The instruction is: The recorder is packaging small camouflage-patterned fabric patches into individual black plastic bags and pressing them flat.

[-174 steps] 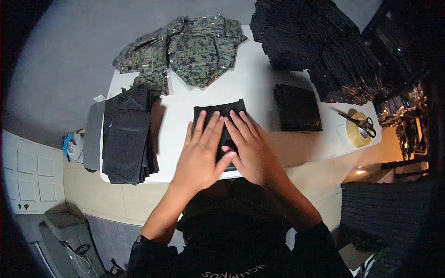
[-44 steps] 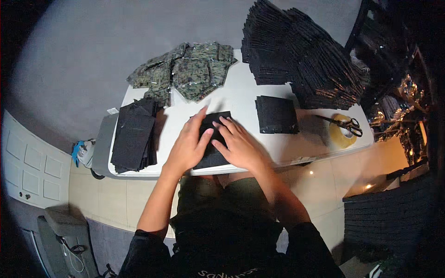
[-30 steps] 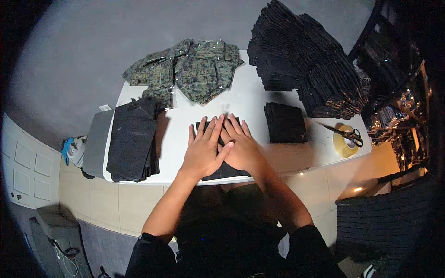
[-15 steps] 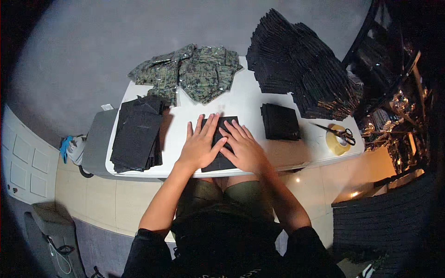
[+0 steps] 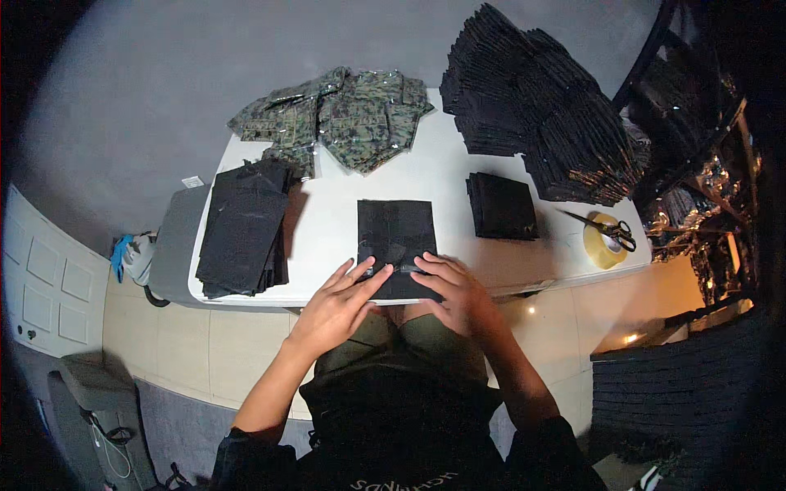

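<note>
A flat black rectangular packet (image 5: pixel 397 221), perhaps plastic or cloth, lies on the white table (image 5: pixel 327 204) right in front of me, with a creased, shiny strip across its middle. My left hand (image 5: pixel 334 309) rests its fingertips on the packet's lower left part, fingers apart. From the other side, my right hand (image 5: pixel 457 293) lays spread fingers over the lower right edge. Neither hand grips anything. To the left is a stack of black flat packets (image 5: pixel 244 229); to the right sits a smaller folded black pile (image 5: pixel 502 206).
Camouflage garments in clear plastic (image 5: pixel 360 123) lie at the table's far side. A large fanned heap of black packets (image 5: pixel 540 106) fills the far right. Black scissors (image 5: pixel 610 229) rest on a roll of yellowish tape (image 5: pixel 604 250) near the right corner.
Both hands have slid toward me, from the packet's upper part to its near part, uncovering its far half. The hands have also moved slightly apart.
</note>
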The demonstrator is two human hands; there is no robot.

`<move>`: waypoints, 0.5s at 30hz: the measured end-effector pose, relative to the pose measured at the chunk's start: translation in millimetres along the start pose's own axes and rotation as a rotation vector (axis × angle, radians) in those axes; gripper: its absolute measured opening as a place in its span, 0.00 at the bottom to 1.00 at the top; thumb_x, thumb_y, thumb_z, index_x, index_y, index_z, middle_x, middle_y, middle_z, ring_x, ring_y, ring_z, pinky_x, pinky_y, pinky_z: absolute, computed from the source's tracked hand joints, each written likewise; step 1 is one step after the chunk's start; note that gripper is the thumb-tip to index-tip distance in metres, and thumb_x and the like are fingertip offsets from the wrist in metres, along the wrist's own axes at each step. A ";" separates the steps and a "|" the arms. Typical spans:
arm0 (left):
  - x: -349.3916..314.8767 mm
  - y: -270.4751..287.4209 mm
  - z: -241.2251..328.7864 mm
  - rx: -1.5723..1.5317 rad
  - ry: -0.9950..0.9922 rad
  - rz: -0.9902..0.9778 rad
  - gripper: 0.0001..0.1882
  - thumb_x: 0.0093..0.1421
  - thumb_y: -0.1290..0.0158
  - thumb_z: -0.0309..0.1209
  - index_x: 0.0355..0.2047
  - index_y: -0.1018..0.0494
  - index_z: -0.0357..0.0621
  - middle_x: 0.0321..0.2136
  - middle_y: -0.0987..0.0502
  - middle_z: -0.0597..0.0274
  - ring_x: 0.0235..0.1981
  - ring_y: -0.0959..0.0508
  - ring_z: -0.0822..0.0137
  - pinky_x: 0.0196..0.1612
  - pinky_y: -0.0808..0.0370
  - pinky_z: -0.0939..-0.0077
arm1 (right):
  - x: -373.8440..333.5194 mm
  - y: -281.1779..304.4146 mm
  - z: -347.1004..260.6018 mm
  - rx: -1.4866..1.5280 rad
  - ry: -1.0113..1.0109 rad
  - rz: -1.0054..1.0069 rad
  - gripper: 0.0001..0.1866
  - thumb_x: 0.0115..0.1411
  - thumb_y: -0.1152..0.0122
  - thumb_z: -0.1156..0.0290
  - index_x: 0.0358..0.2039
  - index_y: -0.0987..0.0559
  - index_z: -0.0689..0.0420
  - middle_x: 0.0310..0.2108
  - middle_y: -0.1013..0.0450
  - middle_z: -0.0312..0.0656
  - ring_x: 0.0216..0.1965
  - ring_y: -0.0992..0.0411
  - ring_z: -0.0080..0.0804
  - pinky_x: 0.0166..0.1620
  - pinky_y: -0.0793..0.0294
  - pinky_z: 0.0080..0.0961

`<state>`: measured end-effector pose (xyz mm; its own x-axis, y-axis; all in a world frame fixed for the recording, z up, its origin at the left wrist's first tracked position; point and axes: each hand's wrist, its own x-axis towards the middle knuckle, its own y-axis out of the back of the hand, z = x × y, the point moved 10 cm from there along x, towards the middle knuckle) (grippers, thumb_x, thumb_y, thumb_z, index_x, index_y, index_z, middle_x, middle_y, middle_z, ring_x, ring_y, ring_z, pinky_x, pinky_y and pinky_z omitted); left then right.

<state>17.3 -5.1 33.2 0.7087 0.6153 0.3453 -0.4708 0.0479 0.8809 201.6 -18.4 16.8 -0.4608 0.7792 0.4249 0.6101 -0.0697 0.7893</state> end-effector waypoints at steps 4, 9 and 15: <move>-3.5 3.3 -12.1 -0.069 0.096 0.048 0.41 0.67 0.38 0.23 0.79 0.36 0.53 0.56 0.13 0.54 0.67 0.21 0.52 0.69 0.22 0.48 | -3.1 0.5 14.1 0.096 -0.043 0.061 0.18 0.61 0.26 0.79 0.53 0.12 0.58 0.60 0.17 0.46 0.71 0.26 0.45 0.72 0.26 0.44; 9.3 13.3 -22.9 -0.251 0.106 0.083 0.41 0.67 0.38 0.22 0.80 0.35 0.54 0.52 0.12 0.51 0.57 0.16 0.50 0.61 0.18 0.51 | 2.4 14.5 22.5 0.131 -0.214 0.124 0.08 0.70 0.32 0.75 0.48 0.13 0.63 0.51 0.15 0.51 0.54 0.17 0.48 0.59 0.19 0.42; 25.5 15.3 -61.8 -0.553 0.363 0.129 0.39 0.72 0.39 0.20 0.80 0.37 0.52 0.38 0.13 0.51 0.33 0.16 0.69 0.43 0.22 0.76 | 16.6 22.0 36.0 0.218 -0.281 0.196 0.07 0.75 0.36 0.73 0.45 0.16 0.64 0.36 0.19 0.55 0.36 0.17 0.47 0.41 0.21 0.38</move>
<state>-4.4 60.0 35.4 0.4524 0.8641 0.2208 -0.8083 0.2926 0.5110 230.5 15.4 25.2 -0.1464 0.9064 0.3962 0.8049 -0.1237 0.5803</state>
